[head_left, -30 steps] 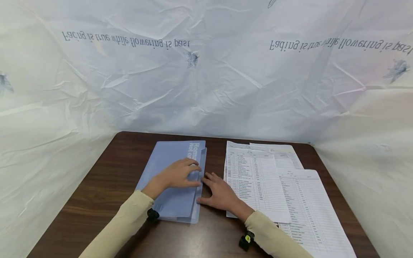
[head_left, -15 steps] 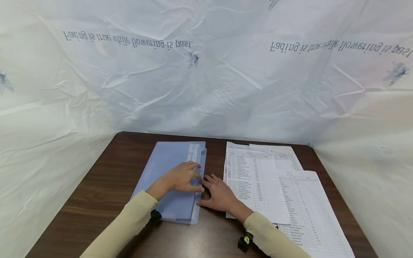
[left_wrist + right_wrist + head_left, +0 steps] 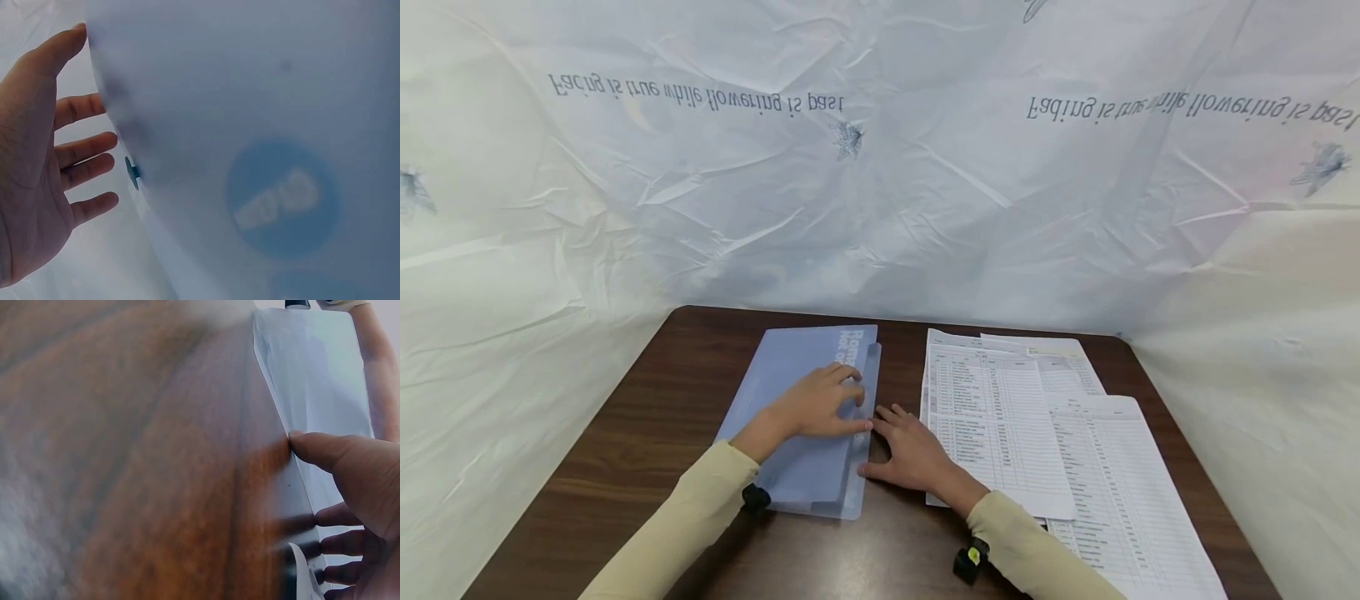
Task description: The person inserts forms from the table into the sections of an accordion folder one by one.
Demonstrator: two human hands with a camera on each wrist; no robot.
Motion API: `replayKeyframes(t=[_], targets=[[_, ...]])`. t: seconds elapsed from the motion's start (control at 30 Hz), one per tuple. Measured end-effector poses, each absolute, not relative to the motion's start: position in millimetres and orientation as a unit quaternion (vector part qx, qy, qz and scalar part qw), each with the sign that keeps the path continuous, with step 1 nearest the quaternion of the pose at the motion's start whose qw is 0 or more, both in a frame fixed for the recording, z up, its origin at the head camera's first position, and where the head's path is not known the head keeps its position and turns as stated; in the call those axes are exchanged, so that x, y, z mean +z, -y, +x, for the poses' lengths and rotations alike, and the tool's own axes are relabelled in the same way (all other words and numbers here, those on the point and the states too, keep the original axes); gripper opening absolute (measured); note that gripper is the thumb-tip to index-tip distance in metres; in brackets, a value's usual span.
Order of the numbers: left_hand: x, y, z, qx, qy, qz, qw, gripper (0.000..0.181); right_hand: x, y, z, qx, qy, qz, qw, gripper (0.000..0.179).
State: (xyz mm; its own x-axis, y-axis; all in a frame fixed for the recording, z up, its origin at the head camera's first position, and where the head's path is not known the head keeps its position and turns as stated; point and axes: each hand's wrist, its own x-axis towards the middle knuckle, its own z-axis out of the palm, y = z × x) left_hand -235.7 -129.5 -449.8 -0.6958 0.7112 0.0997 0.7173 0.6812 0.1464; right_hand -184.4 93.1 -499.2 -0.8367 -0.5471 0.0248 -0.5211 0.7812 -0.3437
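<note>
A blue translucent plastic folder (image 3: 797,358) with white lettering lies at the table's middle left. Its cover's right edge stands slightly apart from the layer below. My left hand (image 3: 816,406) is over the cover, fingers bent, thumb pointing toward the right edge. In the left wrist view, its thumb and fingertips are right at a sheet edge, near a small blue-green snap button (image 3: 132,173); a blue round print shows through. My right hand (image 3: 913,450) lies beside the folder, with thumb and fingertips against its right edge, as the right wrist view also shows.
Several printed paper sheets (image 3: 1000,475) overlap on the right of the dark wooden table (image 3: 625,433), close beside my right hand. White sheeting with printed words (image 3: 880,225) hangs behind the table and along both sides.
My left hand slides a little right and nearer, then back left and away, and the folder cover's right edge shifts and lifts slightly. My right hand stays nearly still at the edge.
</note>
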Motion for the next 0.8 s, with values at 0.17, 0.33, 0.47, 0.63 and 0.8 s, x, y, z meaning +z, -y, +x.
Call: replayKeyframes(t=[0.17, 0.33, 0.47, 0.63, 0.8], targets=[[-442, 132, -237, -0.089, 0.918, -0.382, 0.058, 0.039, -498, -93, -185, -0.165, -0.944, -0.283, 0.041, 0.082], [-431, 133, -234, -0.096, 0.925, -0.355, 0.095, 0.039, -499, -93, -186, -0.163, -0.945, -0.282, 0.041, 0.082], [-426, 133, -232, -0.097, 0.931, -0.334, 0.107, 0.041, -499, -92, -186, -0.166, -0.945, -0.280, 0.042, 0.080], [-421, 134, -229, -0.105, 0.939, -0.312, 0.100, 0.037, -497, -92, -185, -0.164, -0.945, -0.280, 0.042, 0.080], [-417, 138, -229, -0.114, 0.940, -0.307, 0.090, 0.032, -498, -91, -184, -0.162, -0.946, -0.279, 0.040, 0.080]])
